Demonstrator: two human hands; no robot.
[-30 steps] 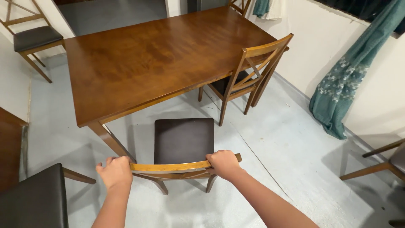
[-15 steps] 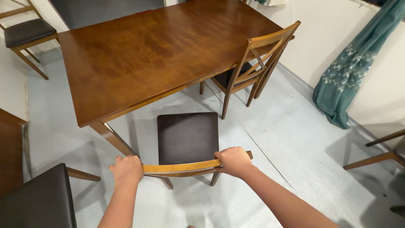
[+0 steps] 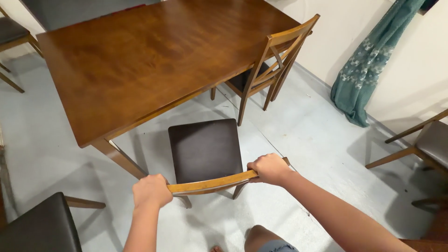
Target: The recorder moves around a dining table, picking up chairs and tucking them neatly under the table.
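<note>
I see my left hand (image 3: 151, 190) curled tight around the left end of the chair's top rail (image 3: 212, 183), and my right hand (image 3: 269, 169) is wrapped tight around the right end of the same rail. The rail is light brown wood and runs between my two fists. This chair (image 3: 205, 149) has a dark square seat and stands on the pale floor (image 3: 317, 140), just in front of the big brown table (image 3: 140, 60), with the seat near the table's edge. A second wooden chair (image 3: 273, 70) stands at the right side of the table. A green curtain (image 3: 368, 60) hangs by the wall further right. Another dark seat (image 3: 39, 228) sits at my lower left.
</note>
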